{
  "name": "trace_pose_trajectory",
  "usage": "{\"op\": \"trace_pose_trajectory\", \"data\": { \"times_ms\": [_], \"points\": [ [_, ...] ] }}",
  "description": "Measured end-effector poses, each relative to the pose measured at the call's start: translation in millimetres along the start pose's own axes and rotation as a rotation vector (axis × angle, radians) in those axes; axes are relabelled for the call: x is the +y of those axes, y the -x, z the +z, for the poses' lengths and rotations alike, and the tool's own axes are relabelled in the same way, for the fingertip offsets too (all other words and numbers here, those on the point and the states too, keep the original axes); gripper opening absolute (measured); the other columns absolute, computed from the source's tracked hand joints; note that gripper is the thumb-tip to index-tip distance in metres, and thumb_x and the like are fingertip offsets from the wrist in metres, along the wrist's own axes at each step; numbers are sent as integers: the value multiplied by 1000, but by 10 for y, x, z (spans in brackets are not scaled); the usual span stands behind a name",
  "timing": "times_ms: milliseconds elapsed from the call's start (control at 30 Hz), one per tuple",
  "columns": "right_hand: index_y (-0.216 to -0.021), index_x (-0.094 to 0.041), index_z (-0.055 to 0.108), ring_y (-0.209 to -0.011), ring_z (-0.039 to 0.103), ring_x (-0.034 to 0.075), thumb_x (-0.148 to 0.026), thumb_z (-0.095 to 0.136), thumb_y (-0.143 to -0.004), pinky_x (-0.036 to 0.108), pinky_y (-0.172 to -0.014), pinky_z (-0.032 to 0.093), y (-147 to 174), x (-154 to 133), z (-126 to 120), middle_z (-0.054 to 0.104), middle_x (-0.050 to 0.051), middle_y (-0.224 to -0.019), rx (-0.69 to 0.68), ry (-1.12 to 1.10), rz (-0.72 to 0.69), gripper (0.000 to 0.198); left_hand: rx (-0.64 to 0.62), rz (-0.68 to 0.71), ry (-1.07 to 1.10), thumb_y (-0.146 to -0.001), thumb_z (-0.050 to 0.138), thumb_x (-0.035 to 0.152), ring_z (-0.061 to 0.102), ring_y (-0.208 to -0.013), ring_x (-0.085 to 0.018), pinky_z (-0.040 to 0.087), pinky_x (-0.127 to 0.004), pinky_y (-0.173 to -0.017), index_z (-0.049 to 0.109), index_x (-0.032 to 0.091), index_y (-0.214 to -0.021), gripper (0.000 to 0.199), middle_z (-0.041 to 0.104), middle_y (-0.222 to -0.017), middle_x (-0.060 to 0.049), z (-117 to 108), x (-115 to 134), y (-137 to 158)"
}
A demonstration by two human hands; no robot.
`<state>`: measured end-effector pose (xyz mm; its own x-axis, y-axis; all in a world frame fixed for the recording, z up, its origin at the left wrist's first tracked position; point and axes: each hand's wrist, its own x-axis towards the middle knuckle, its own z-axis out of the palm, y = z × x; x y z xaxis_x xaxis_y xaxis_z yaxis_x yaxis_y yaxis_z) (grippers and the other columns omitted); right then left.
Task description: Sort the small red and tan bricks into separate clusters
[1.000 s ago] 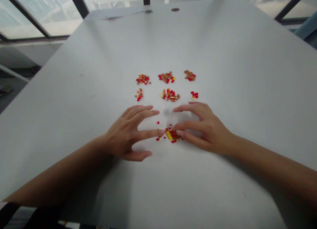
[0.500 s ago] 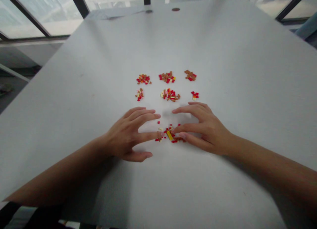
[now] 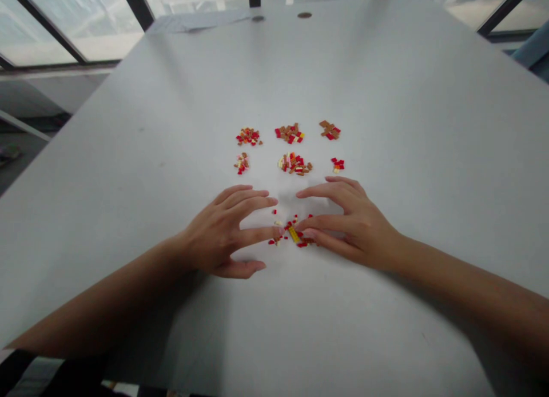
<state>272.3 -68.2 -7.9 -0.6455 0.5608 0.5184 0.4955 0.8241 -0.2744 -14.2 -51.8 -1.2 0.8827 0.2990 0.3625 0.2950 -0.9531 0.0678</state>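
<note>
Small red, brown, cream and yellow toy bricks lie in a loose pile close to me, with a long yellow brick (image 3: 294, 234) slanting through its middle. My left hand (image 3: 234, 231) is open at the pile's left side, fingers spread, its index fingertip over or against the small bricks there. From the right reaches my right hand (image 3: 349, 222), fingers apart. Its index finger and thumb hover over or touch the pile's right part beside the yellow brick, and nothing is visibly held between them. These fingers hide some pieces. A lone red piece (image 3: 274, 211) rests just behind the pile.
Beyond my hands, several sorted heaps stand in two rows, including a red-orange heap (image 3: 249, 137), a brown heap (image 3: 330, 130), a mixed heap (image 3: 295, 164) and a small red heap (image 3: 338, 165). They lie on a large white table (image 3: 407, 99). Windows border its far edge.
My right index finger and thumb have shifted slightly left, covering the pile's right part a little differently. My left hand stays nearly in place.
</note>
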Motion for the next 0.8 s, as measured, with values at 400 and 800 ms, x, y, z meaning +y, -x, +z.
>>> {"op": "trace_pose_trajectory", "data": {
  "times_ms": [400,800],
  "points": [
    [-87,-25,75,-109,65,27,-27,65,-90,49,-95,47,-31,-7,2,68,13,-125,7,48,114,11,4,2,-4,-90,57,53,53,-132,-32,40,-52,-111,58,27,-131,49,57,-139,-16,5,1,5],
    [-88,-25,74,-109,65,27,-26,62,-93,49,-92,48,-29,2,32,68,12,-125,-3,57,116,13,4,-1,-2,-90,56,55,52,-133,-31,40,-52,-112,57,28,-131,49,56,-140,-15,5,-1,8]
  ]
}}
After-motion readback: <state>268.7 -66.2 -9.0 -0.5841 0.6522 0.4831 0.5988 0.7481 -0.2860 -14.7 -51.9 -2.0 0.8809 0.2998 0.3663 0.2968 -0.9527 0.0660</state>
